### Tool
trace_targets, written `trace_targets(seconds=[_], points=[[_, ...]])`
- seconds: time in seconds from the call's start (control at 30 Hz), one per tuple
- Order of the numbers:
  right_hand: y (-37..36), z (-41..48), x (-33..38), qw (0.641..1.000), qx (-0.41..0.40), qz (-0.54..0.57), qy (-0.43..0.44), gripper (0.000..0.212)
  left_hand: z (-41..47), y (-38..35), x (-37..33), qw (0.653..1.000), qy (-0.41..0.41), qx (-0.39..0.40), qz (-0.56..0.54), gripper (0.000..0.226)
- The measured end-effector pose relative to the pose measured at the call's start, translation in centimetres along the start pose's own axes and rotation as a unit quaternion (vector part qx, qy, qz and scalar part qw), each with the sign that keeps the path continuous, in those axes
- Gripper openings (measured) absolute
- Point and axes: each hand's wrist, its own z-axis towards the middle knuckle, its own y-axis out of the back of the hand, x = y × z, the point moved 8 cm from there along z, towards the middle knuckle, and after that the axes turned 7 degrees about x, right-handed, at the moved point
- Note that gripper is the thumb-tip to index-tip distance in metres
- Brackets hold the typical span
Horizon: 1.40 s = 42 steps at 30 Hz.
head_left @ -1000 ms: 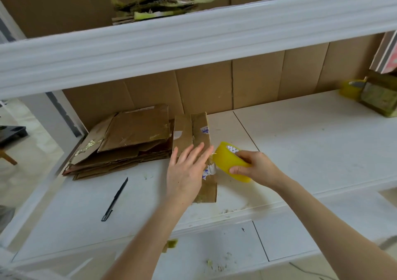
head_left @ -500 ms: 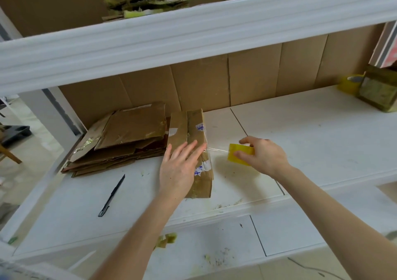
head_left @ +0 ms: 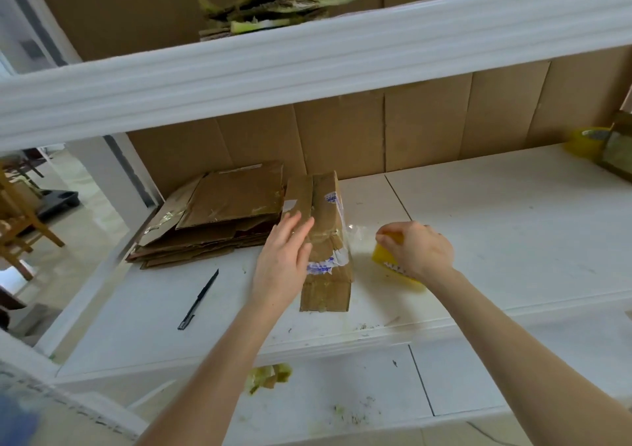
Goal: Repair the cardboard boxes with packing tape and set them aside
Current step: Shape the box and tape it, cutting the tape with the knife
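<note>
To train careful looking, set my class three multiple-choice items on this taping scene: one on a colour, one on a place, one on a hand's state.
1. The tape roll in the right hand is: A blue; B yellow; C red.
2. The black pen lies: A on the white shelf, left of the flattened box; B in the right hand; C on the box.
3. The left hand: A grips the pen; B makes a fist; C lies flat on the box.
Key: B, yellow shows beneath the fingers; A, it rests on bare shelf beside the box; C, straight fingers press the cardboard.
</note>
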Motion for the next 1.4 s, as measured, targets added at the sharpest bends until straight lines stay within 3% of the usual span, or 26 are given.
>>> trace_targets(seconds=[0.1,0.17,0.33,0.43,0.6,0.7,0.8,0.9,0.97,1.4], points=[[-0.2,0.2,0.2,1.0,-0.012,0.001,-0.005,0.014,-2.8,1.7,2.7,0.995,0.072,-0.064,0.002,0.041],[-0.3,0.3,0.4,1.0,-0.022,0.006,-0.008,0.013,-4.9,2.2,5.9,0.99,0.123,-0.061,0.034,0.038],[-1.0,0.7,1.3,1.0,-0.025,0.004,-0.008,0.01,-9.3,2.2,16.1,0.93,0.334,0.081,0.128,0.042],[-1.3,0.7,1.5,0.999,-0.028,-0.004,-0.014,0.012,-10.7,2.0,19.2,0.896,0.385,0.152,0.162,0.039],[-1.3,0.7,1.5,0.999,-0.032,0.006,-0.02,0.015,-10.9,2.7,20.3,0.896,0.374,0.16,0.179,0.024],[-1.1,0.6,1.3,0.999,-0.032,0.022,-0.025,0.02,-10.3,4.5,17.3,0.92,0.382,0.051,0.075,0.026],[-0.6,0.3,0.9,0.998,-0.045,0.032,-0.027,0.021,-8.1,6.2,8.8,0.968,0.244,-0.055,-0.033,0.021],[-0.2,0.0,0.6,0.998,-0.052,0.028,-0.033,0.022,-5.9,5.4,-1.0,0.993,0.098,-0.017,-0.069,0.035],[0.0,-0.2,0.6,0.998,-0.054,0.016,-0.034,0.022,-4.7,3.6,-4.9,0.995,0.07,0.027,-0.059,0.044],[0.8,-0.9,1.0,0.999,-0.034,-0.017,-0.018,0.024,-1.6,-1.2,-7.6,0.98,0.148,0.129,0.025,0.048]])
